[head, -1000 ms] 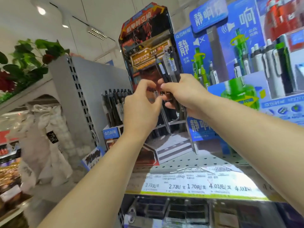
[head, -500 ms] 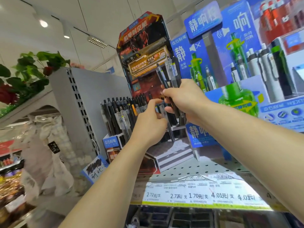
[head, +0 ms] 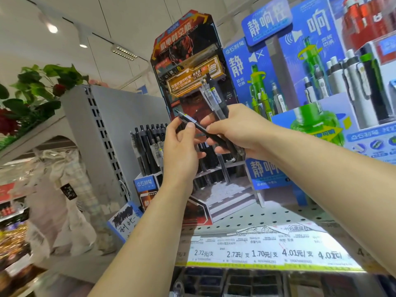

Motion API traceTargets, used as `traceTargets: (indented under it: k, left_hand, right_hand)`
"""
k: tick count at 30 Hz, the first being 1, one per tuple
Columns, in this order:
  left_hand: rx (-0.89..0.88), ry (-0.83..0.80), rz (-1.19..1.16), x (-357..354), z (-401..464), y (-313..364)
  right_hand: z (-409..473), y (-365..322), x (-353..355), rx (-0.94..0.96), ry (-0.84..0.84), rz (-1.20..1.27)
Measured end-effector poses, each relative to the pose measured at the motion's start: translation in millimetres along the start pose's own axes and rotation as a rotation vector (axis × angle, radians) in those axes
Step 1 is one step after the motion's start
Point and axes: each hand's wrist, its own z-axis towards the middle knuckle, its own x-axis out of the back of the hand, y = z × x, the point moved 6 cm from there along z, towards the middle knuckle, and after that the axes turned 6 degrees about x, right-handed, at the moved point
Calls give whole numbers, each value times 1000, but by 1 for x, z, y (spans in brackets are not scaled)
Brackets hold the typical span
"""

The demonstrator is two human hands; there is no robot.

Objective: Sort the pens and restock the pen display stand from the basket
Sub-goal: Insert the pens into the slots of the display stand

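Restocking at the shelf, head view. The right hand [head: 240,131] grips a bundle of pens [head: 212,97], their clip ends fanned upward in front of the pen display stand [head: 188,61]; holding the stock upright in one fist plausibly leaves the other hand free to draw single pens out. A black pen [head: 205,133] lies tilted across the gap between the hands, its clip end up and to the left, its lower end passing under the right hand's thumb and into that fist; the left hand [head: 180,151] has its fingers [head: 189,130] curled at the pen's upper part, thumb and fingertips closing on the barrel, so the pen is pinched near one end and still lodged in the bundle at the other. Behind the left hand a row of black pens [head: 147,144] already stands in the stand's left slots; whether free slots remain behind the hands cannot be told. The basket is out of view. Price labels [head: 267,251] line the perforated shelf [head: 278,215] edge below; a blue pen display [head: 321,82] stands just beside, to the right.
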Motion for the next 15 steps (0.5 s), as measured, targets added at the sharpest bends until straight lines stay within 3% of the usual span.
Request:
traceTargets:
  k: [5,9,11,15]
  left_hand:
    - [-37,-9,-8,1,-4,4]
    - [-54,49,15,2,-8,4]
    - [-135,70,70,2,-14,7]
    - [-318,83,317,-5,-25,15]
  right_hand:
    - [-1,-3,-4,4,-66,-56]
    - [1,-6,10,70,154,-173]
    - [1,-6,17,84,252,-120]
    - [1,-6,18,92,270,-59]
